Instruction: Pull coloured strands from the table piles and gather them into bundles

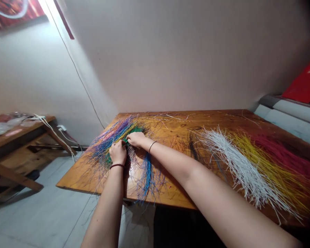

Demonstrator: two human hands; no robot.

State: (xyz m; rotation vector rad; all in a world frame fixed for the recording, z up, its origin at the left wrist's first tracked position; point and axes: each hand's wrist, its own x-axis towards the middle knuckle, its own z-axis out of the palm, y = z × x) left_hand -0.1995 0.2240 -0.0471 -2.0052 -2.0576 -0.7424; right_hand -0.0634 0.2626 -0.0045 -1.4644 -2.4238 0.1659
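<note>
Hands (118, 153), two, at green strands (136, 130), one white bundle (238, 164)

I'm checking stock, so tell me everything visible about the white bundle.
The white bundle is a loose sheaf of long, thin, stiff-looking strands, material unclear. No tie shows; it lies slantwise on the right part of the wooden table, ends splayed and uneven. Yellow strands lie along its right side, seemingly touching.

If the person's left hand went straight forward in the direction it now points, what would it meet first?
Most likely the multicoloured strands lying just beyond the knuckles of the left hand; how high it sits over them is unclear.
</note>
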